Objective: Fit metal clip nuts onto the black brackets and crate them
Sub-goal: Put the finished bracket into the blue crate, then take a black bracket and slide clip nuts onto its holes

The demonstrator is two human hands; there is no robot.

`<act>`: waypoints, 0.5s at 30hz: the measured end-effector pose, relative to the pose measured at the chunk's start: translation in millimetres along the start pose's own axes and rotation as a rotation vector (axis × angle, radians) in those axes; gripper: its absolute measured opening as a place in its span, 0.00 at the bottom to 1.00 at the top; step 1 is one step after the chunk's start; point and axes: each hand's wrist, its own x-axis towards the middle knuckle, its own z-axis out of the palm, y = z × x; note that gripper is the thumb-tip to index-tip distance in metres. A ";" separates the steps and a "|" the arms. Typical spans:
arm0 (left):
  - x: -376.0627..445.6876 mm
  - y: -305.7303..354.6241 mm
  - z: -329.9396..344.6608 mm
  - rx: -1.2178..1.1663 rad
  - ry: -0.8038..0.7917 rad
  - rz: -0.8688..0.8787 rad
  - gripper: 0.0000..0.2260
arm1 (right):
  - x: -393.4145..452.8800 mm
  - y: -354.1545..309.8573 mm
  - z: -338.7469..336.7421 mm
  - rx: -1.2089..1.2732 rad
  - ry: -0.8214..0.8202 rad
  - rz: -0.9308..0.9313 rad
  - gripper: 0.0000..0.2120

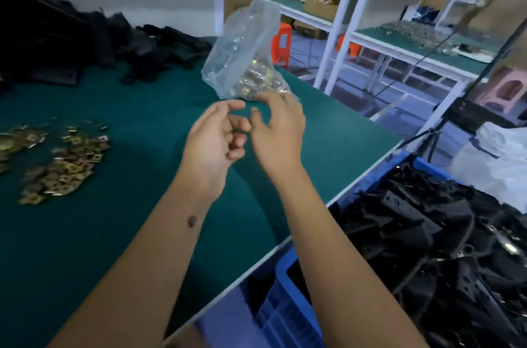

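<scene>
**Both hands empty over the desk, near a bag of clip nuts**

At the near right, a blue crate (288,316) sits below the desk's pale edge, which runs diagonally up and to the right. It is heaped with black brackets (445,236), some showing a glint of metal. The green desk (119,233) is bare felt in front of the forearms, so there is open room between the near edge and the hands.

The left hand (212,142) is palm-up above the middle of the desk, fingers loosely curled, holding nothing. The right hand (278,131) is just beside it, back up, fingers relaxed and spread; its fingertips reach the foot of a clear bag (242,45), though whether they touch it cannot be told through the blur.

To the left, loose brass-coloured clip nuts (65,162) lie scattered flat on the felt, well apart from the hands. The bag stands upright near the desk's right edge, with more clip nuts bunched at its bottom. Farther back on the left, a dark pile of brackets (85,42) lies along the desk. Beyond the edge stand white shelving (356,5) and orange stools (281,42).
</scene>
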 end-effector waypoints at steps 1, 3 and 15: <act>3.0 14.3 -20.8 0.031 0.077 0.036 0.13 | -2.3 -15.7 18.5 0.006 -0.081 -0.051 0.12; 4.2 40.4 -64.2 0.125 0.267 0.103 0.13 | -8.8 -43.5 55.8 0.000 -0.258 -0.143 0.12; -39.8 110.2 -258.2 0.783 1.106 0.227 0.11 | -40.3 -138.5 200.2 0.080 -0.721 -0.202 0.13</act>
